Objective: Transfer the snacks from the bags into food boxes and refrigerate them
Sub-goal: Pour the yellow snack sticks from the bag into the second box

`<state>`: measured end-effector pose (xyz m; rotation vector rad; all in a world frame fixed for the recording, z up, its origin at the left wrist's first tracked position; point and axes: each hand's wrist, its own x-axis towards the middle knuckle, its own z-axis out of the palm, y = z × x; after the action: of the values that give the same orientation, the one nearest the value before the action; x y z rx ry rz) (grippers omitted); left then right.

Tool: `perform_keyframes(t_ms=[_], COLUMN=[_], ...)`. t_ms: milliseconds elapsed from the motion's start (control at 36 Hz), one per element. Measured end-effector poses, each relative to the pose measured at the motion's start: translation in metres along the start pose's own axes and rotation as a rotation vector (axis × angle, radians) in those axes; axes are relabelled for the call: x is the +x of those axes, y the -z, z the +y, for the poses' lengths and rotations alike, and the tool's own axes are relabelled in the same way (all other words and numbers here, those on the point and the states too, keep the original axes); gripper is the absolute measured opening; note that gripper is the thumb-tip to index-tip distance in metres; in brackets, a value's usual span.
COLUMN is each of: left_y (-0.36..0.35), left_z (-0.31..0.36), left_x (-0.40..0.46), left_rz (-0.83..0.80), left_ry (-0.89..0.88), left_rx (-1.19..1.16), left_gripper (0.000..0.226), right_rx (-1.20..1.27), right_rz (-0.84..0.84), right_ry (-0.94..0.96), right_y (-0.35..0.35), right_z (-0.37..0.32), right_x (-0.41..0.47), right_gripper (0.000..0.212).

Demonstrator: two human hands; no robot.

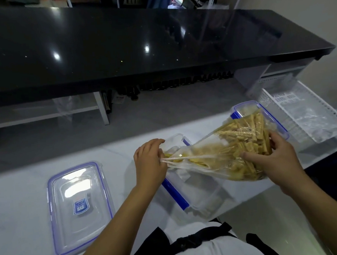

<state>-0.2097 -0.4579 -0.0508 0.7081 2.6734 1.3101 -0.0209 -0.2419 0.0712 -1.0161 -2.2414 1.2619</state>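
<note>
A clear plastic bag (214, 154) full of yellow snack sticks lies tilted over an open clear food box with blue clips (187, 202) on the white counter. My left hand (150, 163) pinches the bag's stretched mouth at the box's far left end. My right hand (274, 160) grips the bag's full bottom end, lifted higher at the right. A few yellow pieces show at the mouth, over the box. Behind the bag stands a second blue-rimmed food box (246, 105) with snacks inside, partly hidden by the bag.
A clear lid with blue rim (78, 208) lies flat on the white counter (20, 193) at the left. A white perforated tray (309, 116) with clear plastic sits at the right. A black glossy countertop (139, 41) runs across behind, beyond a gap.
</note>
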Motion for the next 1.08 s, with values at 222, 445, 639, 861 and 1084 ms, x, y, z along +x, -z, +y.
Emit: perform_keyframes(t_ms=[222,445,639,861,1084], left_y=[-0.005,-0.001,0.002,0.007,0.003], left_z=[0.001,0.017,0.012,0.017,0.015], left_x=[-0.004,-0.005,-0.008,-0.011,-0.013], left_rz=[-0.057,-0.09,-0.103,-0.117,-0.12], left_ry=[0.025,-0.019,-0.001,-0.004,-0.031], left_rx=[-0.016,-0.068,-0.06,-0.084,-0.051], left_gripper=[0.033,0.045,0.046,0.049,0.052], right_rx=[-0.089,-0.125,-0.187,-0.172,-0.124], right_rz=[-0.021,-0.001,-0.013,-0.012,-0.011], right_ry=[0.048,0.134,0.138,0.176,0.19], right_y=[-0.001,0.008,0.008,0.007,0.011], right_z=[-0.013,-0.026,-0.026,-0.028,-0.024], right_x=[-0.004,0.001,-0.001,0.0,0.002], right_gripper=[0.057,0.06,0.062,0.06,0.057])
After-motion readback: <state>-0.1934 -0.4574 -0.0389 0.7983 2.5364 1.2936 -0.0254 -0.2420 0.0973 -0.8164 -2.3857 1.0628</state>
